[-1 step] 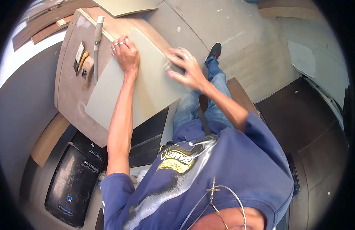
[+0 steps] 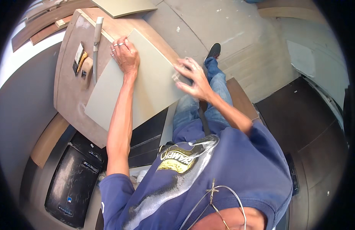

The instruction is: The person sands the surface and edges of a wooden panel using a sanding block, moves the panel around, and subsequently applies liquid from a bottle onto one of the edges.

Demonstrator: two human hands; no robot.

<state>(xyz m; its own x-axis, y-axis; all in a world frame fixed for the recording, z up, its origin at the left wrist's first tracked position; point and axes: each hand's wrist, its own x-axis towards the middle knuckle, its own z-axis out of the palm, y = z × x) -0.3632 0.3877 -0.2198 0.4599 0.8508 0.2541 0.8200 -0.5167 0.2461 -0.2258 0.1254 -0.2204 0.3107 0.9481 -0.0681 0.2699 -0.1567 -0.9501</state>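
While pressing flat on the grey-green panel (image 2: 143, 88), left hand (image 2: 125, 55) at eleven o'clock, fingers spread and released, gripping nothing. Right hand (image 2: 192, 78) at one o'clock, fingers splayed over a small pale block (image 2: 176, 78) on the panel's edge; grasp cannot be told. Panel lying across the brown board (image 2: 70, 96), a long tool (image 2: 96, 46) at ten o'clock.

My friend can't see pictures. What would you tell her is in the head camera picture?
A person in a blue shirt presses a grey-green panel flat on a brown workbench: the left hand rests on its far corner, the right hand on its right edge. A long narrow tool lies left of the panel.
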